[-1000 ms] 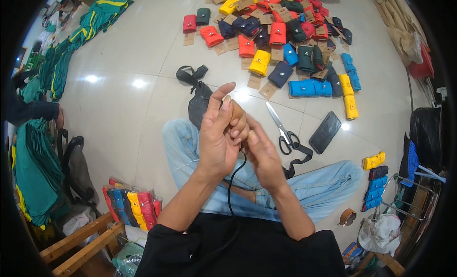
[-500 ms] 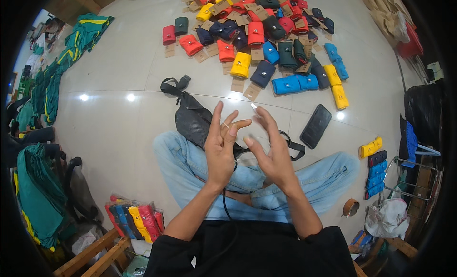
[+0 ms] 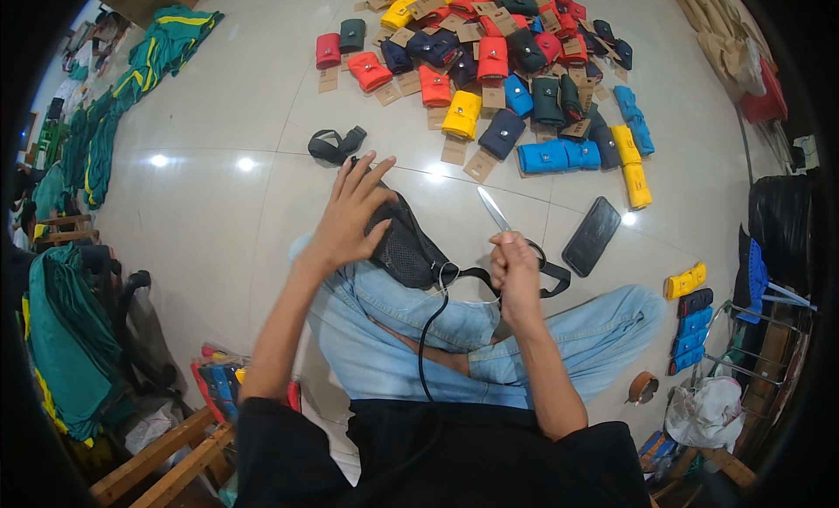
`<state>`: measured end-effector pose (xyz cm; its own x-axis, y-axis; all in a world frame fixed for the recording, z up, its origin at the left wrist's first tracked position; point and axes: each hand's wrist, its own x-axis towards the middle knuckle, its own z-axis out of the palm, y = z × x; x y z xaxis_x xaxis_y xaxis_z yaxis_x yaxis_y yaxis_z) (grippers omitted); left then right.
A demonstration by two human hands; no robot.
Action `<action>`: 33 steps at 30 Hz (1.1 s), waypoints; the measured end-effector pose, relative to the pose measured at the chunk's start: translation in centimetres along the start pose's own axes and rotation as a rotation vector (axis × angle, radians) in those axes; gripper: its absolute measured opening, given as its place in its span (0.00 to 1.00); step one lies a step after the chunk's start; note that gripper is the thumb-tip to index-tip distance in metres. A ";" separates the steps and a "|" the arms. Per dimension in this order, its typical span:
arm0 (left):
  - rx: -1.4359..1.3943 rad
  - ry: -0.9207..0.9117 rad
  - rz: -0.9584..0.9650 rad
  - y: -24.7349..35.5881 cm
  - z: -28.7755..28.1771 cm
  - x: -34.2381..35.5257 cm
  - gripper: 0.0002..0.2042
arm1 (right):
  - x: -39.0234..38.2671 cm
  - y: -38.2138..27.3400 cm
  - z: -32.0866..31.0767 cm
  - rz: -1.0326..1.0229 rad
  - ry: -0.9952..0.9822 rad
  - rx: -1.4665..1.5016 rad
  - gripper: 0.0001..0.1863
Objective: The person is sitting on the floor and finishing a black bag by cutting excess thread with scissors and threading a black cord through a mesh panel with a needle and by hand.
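Note:
Fingers spread, my left hand (image 3: 348, 221) is over the black mesh waist bag (image 3: 409, 250), at its upper left side. Whether the fingertips press on it I cannot tell. The bag lies against my jeans, with a buckled strap end (image 3: 336, 145) beyond it. My right hand (image 3: 517, 268) is closed around a small pointed silver blade (image 3: 493, 207) that sticks out up and left. Its handle is hidden in the fist, so scissors or knife is unclear. A thin white string (image 3: 448, 268) loops over the bag's lower end and trails toward the right hand.
Many rolled coloured pouches (image 3: 461, 115) with cardboard tags lie heaped ahead. A black phone (image 3: 592, 236) is right of my hands, with a brown tape roll (image 3: 643, 387) nearer. More rolled pouches (image 3: 690, 320) line up at right. Green garments (image 3: 74, 342) hang at left. A black cord (image 3: 423, 355) crosses my lap.
My hands have drawn apart: the left has moved left onto or over the bag, fingers spread. The right has closed into a fist, and much more of the silver blade shows.

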<state>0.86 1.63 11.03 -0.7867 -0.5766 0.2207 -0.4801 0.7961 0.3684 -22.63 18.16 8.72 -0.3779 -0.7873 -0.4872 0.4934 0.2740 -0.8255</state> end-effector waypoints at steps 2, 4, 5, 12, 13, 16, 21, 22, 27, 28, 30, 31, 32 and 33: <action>-0.064 -0.165 0.030 -1.7 -0.1 0.8 0.29 | -0.4 2.1 1.6 -0.080 0.025 -0.302 0.15; -0.092 -0.243 0.136 -2.7 0.5 1.3 0.23 | -1.7 2.4 3.6 -0.301 -0.047 -0.730 0.15; -0.091 -0.313 0.192 -3.5 1.0 1.1 0.21 | -2.2 2.4 4.4 -0.411 -0.087 -0.942 0.15; -0.127 -0.364 0.107 -3.8 1.1 0.3 0.09 | 3.9 4.0 2.3 -0.741 -0.211 -0.994 0.10; -0.185 -0.261 0.070 -3.3 1.6 0.0 0.09 | 5.2 2.7 2.2 -0.793 -0.198 -1.039 0.09; -0.381 0.015 -0.099 -1.0 4.2 -0.2 0.09 | 8.8 -2.2 2.0 -0.794 -0.257 -1.147 0.08; -0.574 0.238 -0.416 1.2 6.7 0.7 0.11 | 9.5 -5.6 1.9 -0.676 -0.382 -1.268 0.14; -0.566 0.273 -0.443 1.2 6.1 0.7 0.11 | 8.4 -6.2 2.2 -0.589 -0.332 -1.156 0.15; -0.513 0.211 -0.226 -0.6 3.4 0.5 0.14 | 5.0 -5.4 3.2 -0.061 -0.304 -0.345 0.20; -0.493 0.183 -0.206 -0.2 2.6 0.5 0.14 | 4.1 -5.5 3.7 0.107 -0.303 -0.129 0.21; -0.449 0.129 -0.168 0.1 1.3 0.3 0.13 | 2.2 -4.8 4.8 0.138 -0.304 -0.181 0.22; -0.445 0.088 -0.136 -0.1 1.3 0.0 0.13 | 1.3 -4.4 5.1 0.193 -0.338 -0.130 0.22; -0.426 0.070 -0.118 -0.1 1.3 -0.3 0.13 | 0.6 -4.0 5.5 0.249 -0.372 -0.078 0.22; -0.407 0.051 -0.099 0.0 1.3 -0.4 0.13 | 0.0 -3.5 6.0 0.311 -0.408 -0.079 0.22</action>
<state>0.64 2.12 9.77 -0.7192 -0.6634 0.2066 -0.3521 0.6043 0.7148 -19.70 13.90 13.28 0.1211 -0.8092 -0.5749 0.4670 0.5575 -0.6863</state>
